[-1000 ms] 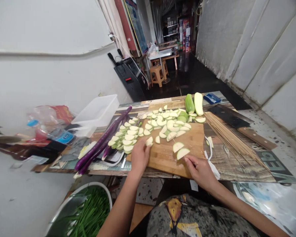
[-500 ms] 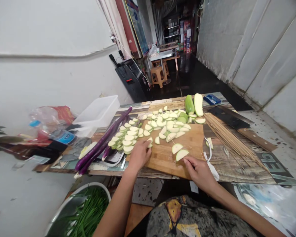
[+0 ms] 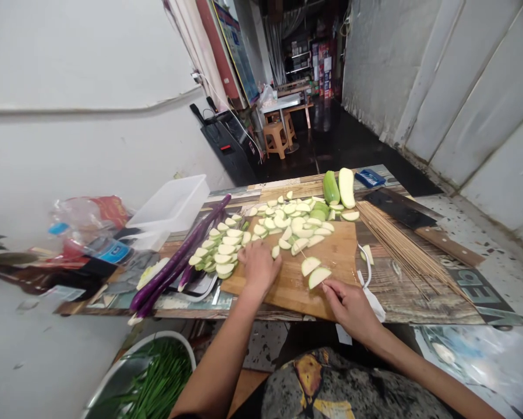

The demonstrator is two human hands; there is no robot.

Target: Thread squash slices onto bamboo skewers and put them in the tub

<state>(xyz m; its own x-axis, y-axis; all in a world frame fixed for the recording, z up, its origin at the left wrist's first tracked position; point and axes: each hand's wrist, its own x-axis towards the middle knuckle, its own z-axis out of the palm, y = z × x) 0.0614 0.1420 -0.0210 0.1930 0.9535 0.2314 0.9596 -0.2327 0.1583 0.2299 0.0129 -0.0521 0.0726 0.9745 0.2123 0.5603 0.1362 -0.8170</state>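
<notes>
My right hand (image 3: 351, 305) pinches a thin bamboo skewer (image 3: 303, 254) low down, just beneath two half-round zucchini slices (image 3: 320, 277) threaded on it. The skewer hangs over the wooden cutting board (image 3: 283, 291). Palm down, my left hand (image 3: 260, 269) rests at the board's left part, its fingers slightly apart among loose slices; the fingertips are partly hidden. One slice (image 3: 275, 252) lies beside those fingers. To the left, piled zucchini slices (image 3: 224, 259) lie on a tray (image 3: 209, 290). More cut slices (image 3: 303, 218) cover the far part of the board.
Long purple eggplants (image 3: 174, 267) lie left of the tray, near a clear plastic box (image 3: 172, 203). Bamboo skewers (image 3: 401, 250) and a cleaver (image 3: 401, 209) lie at right. Zucchini halves (image 3: 346, 187) sit behind the board. A bowl of green stalks (image 3: 156, 378) stands below the table.
My left hand has moved right, turning more palm-down over the board. My right hand keeps the skewer with its two slices in nearly the same place.
</notes>
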